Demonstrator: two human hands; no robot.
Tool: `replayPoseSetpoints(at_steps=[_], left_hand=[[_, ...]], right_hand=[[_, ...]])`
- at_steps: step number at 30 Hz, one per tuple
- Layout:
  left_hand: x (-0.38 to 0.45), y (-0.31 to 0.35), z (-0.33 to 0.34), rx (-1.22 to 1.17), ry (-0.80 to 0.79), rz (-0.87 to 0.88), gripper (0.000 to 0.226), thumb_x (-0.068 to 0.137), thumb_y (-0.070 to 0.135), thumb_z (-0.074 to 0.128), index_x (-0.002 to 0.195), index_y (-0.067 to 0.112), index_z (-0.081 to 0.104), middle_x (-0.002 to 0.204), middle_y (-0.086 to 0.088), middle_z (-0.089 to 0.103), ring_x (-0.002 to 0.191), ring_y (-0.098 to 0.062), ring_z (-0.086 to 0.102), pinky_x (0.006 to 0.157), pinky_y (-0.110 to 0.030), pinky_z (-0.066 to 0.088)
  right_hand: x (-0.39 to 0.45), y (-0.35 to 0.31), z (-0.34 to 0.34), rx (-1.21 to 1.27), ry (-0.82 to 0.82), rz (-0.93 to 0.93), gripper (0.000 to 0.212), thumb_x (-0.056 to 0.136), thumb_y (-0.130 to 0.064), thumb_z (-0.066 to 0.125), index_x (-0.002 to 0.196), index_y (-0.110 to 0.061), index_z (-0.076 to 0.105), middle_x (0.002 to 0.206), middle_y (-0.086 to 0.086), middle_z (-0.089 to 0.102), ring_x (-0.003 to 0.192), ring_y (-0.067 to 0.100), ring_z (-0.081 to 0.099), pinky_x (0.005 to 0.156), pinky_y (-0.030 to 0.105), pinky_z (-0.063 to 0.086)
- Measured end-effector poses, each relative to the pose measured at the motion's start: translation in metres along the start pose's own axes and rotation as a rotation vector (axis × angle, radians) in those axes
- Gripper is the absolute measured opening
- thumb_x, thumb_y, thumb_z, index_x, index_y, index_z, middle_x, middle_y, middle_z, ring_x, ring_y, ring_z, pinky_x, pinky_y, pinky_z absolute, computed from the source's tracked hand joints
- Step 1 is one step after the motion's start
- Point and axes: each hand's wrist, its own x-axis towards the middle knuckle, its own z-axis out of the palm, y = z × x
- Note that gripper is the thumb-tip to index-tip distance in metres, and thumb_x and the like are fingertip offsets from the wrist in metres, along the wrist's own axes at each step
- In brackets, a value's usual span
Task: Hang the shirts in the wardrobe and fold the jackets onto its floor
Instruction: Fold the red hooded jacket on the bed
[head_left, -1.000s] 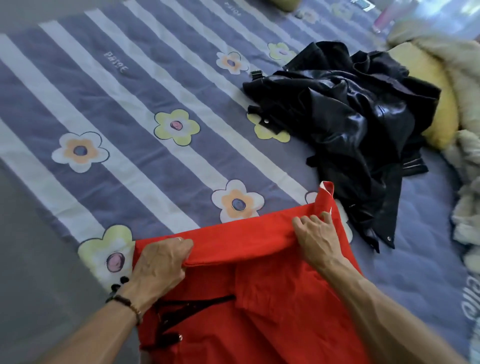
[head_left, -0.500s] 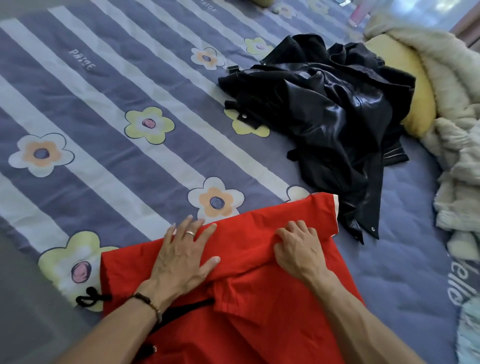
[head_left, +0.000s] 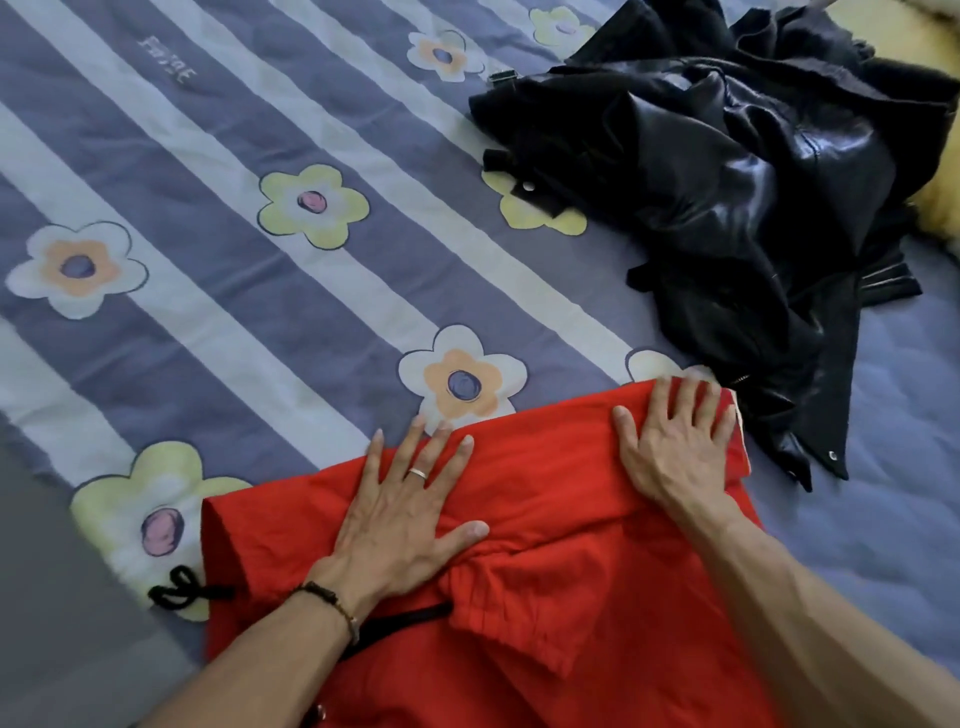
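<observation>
Red jacket (head_left: 545, 519) lies on the bedspread (head_left: 208, 322) at the near edge of the view, its far part folded back toward the person so that a doubled band runs across the top. Both hands press flat on that band. The left hand (head_left: 405, 509), with a ring on one finger and a beaded bracelet (head_left: 332, 608) at the wrist, has its fingers straight and spread, fingertips reaching the fold's far edge and thumb lying out to the right. The right hand (head_left: 675, 447) rests palm down on the right end of the fold, fingers straight, gripping nothing. A black drawstring (head_left: 182, 595) curls out from the jacket's left side onto the bedspread, and another black cord (head_left: 405, 621) shows beneath the left wrist. Just beyond the right hand, a crumpled black leather jacket (head_left: 727, 197) sits in a heap on the bed, its lower corner close to the red fold; whether the two garments touch cannot be told. The bedspread is purple with pale stripes and printed flowers. Something yellow (head_left: 940, 208) shows at the right edge behind the black jacket.
</observation>
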Motion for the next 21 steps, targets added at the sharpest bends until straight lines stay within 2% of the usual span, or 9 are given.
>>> replayPoseSetpoints(at_steps=[3,6,11,13,14,16,17,19,21], left_hand=[[-0.026,-0.013,-0.014,0.031,0.007,-0.221,0.074,0.089,0.068,0.034,0.150,0.026,0.036,0.157,-0.011,0.034,0.148,-0.038,0.018,0.117,-0.060,0.000],[-0.067,-0.044,-0.012,0.034,-0.003,-0.379,0.078,0.089,0.065,0.032,0.153,0.020,0.032,0.158,-0.016,0.028,0.148,-0.036,0.019,0.115,-0.061,0.005],[-0.080,-0.053,-0.015,0.037,0.022,-0.241,0.076,0.090,0.053,0.033,0.148,0.005,0.037,0.155,-0.023,0.031,0.146,-0.035,0.025,0.115,-0.062,0.007],[-0.087,-0.030,-0.023,0.018,0.146,-0.122,0.070,0.089,0.044,0.039,0.145,0.003,0.042,0.152,-0.022,0.037,0.143,-0.037,0.030,0.116,-0.061,0.011],[-0.093,-0.013,-0.025,-0.020,0.195,-0.052,0.067,0.087,0.042,0.042,0.144,0.005,0.045,0.148,-0.020,0.042,0.140,-0.037,0.036,0.115,-0.059,0.018],[-0.110,0.029,-0.029,-0.139,0.232,0.076,0.063,0.084,0.038,0.047,0.139,0.009,0.053,0.133,-0.015,0.053,0.123,-0.033,0.051,0.103,-0.051,0.040],[-0.120,0.057,-0.029,-0.210,0.225,0.139,0.061,0.082,0.036,0.049,0.137,0.010,0.056,0.123,-0.013,0.057,0.109,-0.031,0.057,0.091,-0.046,0.049],[-0.137,0.100,-0.023,-0.305,0.160,0.225,0.059,0.079,0.035,0.050,0.133,0.013,0.060,0.102,-0.006,0.060,0.080,-0.024,0.061,0.065,-0.035,0.053],[-0.153,0.139,-0.011,-0.379,0.066,0.265,0.058,0.079,0.039,0.050,0.131,0.016,0.060,0.087,0.000,0.061,0.061,-0.019,0.061,0.050,-0.028,0.048]], right_hand=[[-0.044,-0.047,0.006,0.083,-0.042,-0.188,0.084,0.088,-0.068,0.006,0.157,-0.020,0.005,0.165,0.009,-0.004,0.150,0.035,-0.011,0.118,0.054,-0.010],[-0.102,-0.101,0.022,0.126,-0.077,-0.286,0.085,0.089,-0.068,0.010,0.157,-0.018,0.007,0.164,0.012,-0.006,0.150,0.038,-0.009,0.119,0.059,-0.005],[-0.169,-0.143,0.020,0.260,-0.183,-0.595,0.073,0.092,-0.060,0.009,0.156,-0.026,0.017,0.165,0.002,-0.003,0.152,0.021,-0.006,0.120,0.051,-0.007],[-0.181,-0.125,0.007,0.444,-0.166,-0.547,0.068,0.094,-0.054,0.017,0.151,-0.021,0.034,0.162,0.007,0.021,0.150,0.020,0.015,0.123,0.043,0.009],[-0.187,-0.108,0.005,0.484,-0.062,-0.493,0.061,0.096,-0.049,0.026,0.146,-0.018,0.044,0.155,0.011,0.036,0.144,0.023,0.031,0.120,0.042,0.022],[-0.201,-0.060,0.010,0.392,0.163,-0.402,0.046,0.096,-0.037,0.040,0.133,-0.015,0.057,0.136,0.012,0.056,0.126,0.026,0.051,0.105,0.041,0.041],[-0.213,-0.026,0.014,0.333,0.190,-0.371,0.041,0.095,-0.033,0.043,0.128,-0.015,0.060,0.130,0.011,0.060,0.119,0.027,0.055,0.098,0.041,0.045],[-0.234,0.032,0.030,0.213,0.169,-0.382,0.036,0.092,-0.027,0.045,0.122,-0.017,0.063,0.121,0.008,0.063,0.110,0.028,0.060,0.088,0.041,0.048],[-0.259,0.086,0.048,0.116,0.115,-0.393,0.037,0.087,-0.025,0.046,0.116,-0.019,0.066,0.117,0.008,0.065,0.104,0.030,0.065,0.081,0.041,0.051]])
